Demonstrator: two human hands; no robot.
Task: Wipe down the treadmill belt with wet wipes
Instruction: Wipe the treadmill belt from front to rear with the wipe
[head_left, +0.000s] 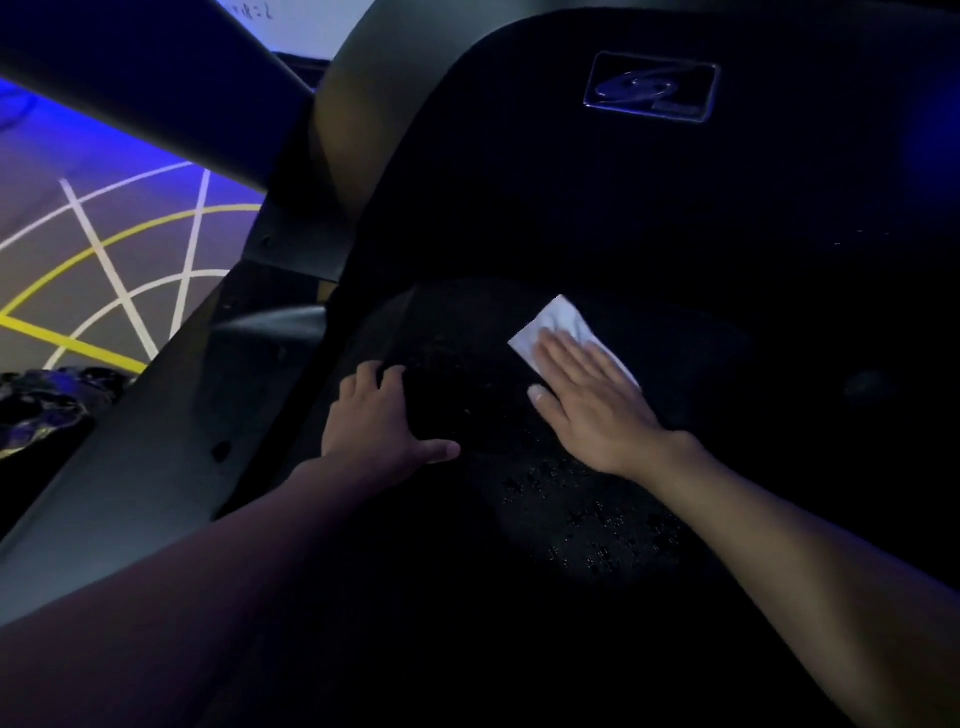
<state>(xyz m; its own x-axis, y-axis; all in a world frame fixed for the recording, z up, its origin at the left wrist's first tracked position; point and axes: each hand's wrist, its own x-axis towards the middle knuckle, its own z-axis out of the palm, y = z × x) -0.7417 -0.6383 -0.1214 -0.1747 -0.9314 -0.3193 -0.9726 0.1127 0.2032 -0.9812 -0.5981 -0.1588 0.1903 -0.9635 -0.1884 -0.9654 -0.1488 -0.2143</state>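
Presses a white wipe (556, 322) flat on the dark treadmill belt (571, 519), long axis slanting away and left, in line with the straight-fingered, open right hand (587, 405) on top. Rests the left hand (382, 418) open on the belt nearby, thumb out

Floor: on the left we see grey floor (52, 291) marked with white lines (111, 270) that fan out across a curved yellow arc (130, 235); a straight yellow stripe (62, 340) runs lower down.
Light: we find the room dim; a blue glow (62, 130) washes the far floor.
Wall: we make out a pale strip (301, 26) at the top, with writing we cannot read.
Lower left: a dark, glossy, crumpled thing (47, 405) sits by the floor; we cannot tell what it is.
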